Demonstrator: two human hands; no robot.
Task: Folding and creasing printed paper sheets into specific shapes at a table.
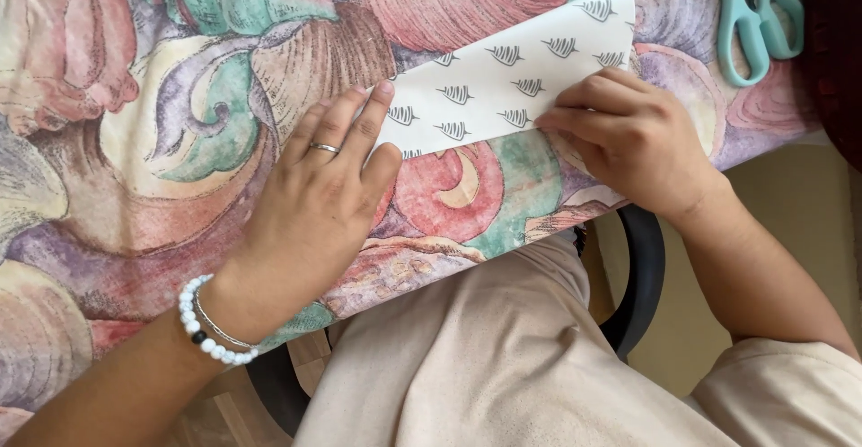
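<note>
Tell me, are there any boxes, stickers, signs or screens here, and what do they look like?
No boxes, labels, signs or screens show.
The nearest thing is a patterned paper sheet: white, folded, with small grey leaf-like marks, lying on the flowery cloth under both hands, the left hand and the right hand.
Teal scissors lie at the top right; no writing shows on them.
</note>
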